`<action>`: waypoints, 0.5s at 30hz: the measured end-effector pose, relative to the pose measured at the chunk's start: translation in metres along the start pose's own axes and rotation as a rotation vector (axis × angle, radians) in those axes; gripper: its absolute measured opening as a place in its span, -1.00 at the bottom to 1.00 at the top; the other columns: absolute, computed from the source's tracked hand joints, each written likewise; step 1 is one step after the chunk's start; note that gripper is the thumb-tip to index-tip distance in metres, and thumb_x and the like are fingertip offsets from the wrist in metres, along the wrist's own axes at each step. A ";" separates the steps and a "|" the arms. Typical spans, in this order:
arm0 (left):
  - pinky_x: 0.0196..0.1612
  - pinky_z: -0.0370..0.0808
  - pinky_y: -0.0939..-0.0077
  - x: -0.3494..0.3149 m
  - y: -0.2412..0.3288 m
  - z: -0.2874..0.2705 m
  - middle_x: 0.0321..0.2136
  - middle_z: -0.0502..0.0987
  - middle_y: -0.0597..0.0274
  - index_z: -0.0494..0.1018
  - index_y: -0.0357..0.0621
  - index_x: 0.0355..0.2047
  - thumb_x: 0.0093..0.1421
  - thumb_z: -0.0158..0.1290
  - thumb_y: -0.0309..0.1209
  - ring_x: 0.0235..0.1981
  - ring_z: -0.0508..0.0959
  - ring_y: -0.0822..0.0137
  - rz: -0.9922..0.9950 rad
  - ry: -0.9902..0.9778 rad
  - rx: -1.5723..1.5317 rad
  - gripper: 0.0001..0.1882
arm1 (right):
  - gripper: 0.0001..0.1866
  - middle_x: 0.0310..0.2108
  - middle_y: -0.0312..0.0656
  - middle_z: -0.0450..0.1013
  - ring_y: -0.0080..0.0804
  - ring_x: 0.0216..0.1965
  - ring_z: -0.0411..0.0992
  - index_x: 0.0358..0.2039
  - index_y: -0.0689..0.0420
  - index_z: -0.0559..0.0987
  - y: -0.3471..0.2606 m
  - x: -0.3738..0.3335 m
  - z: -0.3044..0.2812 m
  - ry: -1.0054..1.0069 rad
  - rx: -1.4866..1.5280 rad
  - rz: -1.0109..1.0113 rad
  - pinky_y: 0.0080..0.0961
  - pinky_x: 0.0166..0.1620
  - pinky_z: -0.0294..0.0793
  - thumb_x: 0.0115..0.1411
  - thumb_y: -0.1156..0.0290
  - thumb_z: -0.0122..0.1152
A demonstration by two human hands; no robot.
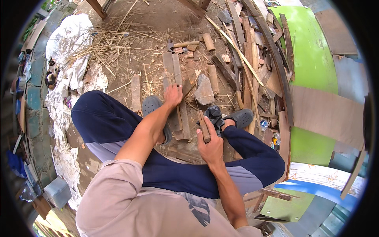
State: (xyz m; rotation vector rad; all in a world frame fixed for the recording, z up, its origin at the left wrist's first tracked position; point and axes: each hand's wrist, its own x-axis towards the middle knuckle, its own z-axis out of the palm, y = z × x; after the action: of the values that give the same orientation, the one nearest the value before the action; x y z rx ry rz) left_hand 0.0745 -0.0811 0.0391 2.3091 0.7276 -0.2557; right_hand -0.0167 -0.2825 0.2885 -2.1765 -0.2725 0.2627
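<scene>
My left hand [173, 95] reaches down to the narrow wooden boards [176, 67] lying lengthwise on the ground between my feet. Its fingers are bent together at the lower end of a small wooden piece [166, 79] on top of them; the grip is partly hidden. Closer to me, my right hand [211, 148] is closed round a short brown wooden block [204, 127], held tilted above the ground. Beyond that hand, dark crumpled plastic [214, 116] lies by my right shoe. A grey stone [204, 90] rests right of the boards.
A hammer [183, 44] lies past the boards, near a cut bamboo piece [209, 42]. Dry straw [112, 43] and a white sheet [71, 43] spread at the left. Piled wood strips [246, 59] and a green panel [316, 47] line the right. My grey shoes [241, 117] flank the boards.
</scene>
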 end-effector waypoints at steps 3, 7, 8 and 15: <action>0.27 0.12 -0.04 0.010 -0.006 0.017 0.09 0.43 -0.12 0.45 -0.20 0.09 0.40 -0.21 -0.02 0.21 0.29 -0.05 0.047 0.109 0.010 -0.46 | -0.48 -0.22 0.23 0.57 0.07 -0.24 0.60 0.21 0.23 0.42 0.000 -0.002 0.007 0.025 -0.022 0.029 -0.27 -0.25 0.59 0.23 0.43 0.21; 0.33 0.03 0.00 0.012 -0.019 0.035 0.13 0.43 -0.04 0.52 -0.21 0.03 0.40 -0.23 -0.03 0.28 0.24 -0.01 0.161 0.257 0.068 -0.46 | -0.49 -0.21 0.22 0.57 0.05 -0.23 0.61 0.20 0.23 0.43 -0.002 0.000 0.008 -0.012 -0.031 0.122 -0.29 -0.24 0.59 0.23 0.43 0.23; 0.35 0.00 0.00 0.016 -0.021 0.036 0.14 0.43 0.00 0.53 -0.21 0.02 0.41 -0.23 -0.04 0.29 0.22 0.01 0.152 0.270 0.074 -0.46 | -0.49 -0.21 0.22 0.57 0.04 -0.23 0.61 0.19 0.23 0.44 -0.003 0.000 0.007 -0.021 -0.024 0.133 -0.30 -0.24 0.59 0.23 0.43 0.23; 0.42 -0.11 0.03 0.016 -0.011 0.034 0.19 0.44 0.19 0.55 -0.19 0.01 0.41 -0.27 -0.08 0.35 0.17 0.08 0.154 0.231 0.068 -0.47 | -0.50 -0.20 0.13 0.60 -0.13 -0.25 0.64 0.19 0.18 0.46 -0.008 0.014 0.001 -0.048 -0.024 0.123 -0.38 -0.20 0.56 0.24 0.40 0.25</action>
State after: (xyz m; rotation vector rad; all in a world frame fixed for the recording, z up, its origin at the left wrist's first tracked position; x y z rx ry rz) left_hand 0.0817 -0.0903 0.0019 2.4717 0.6566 0.0588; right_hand -0.0045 -0.2733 0.2932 -2.2162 -0.1693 0.3830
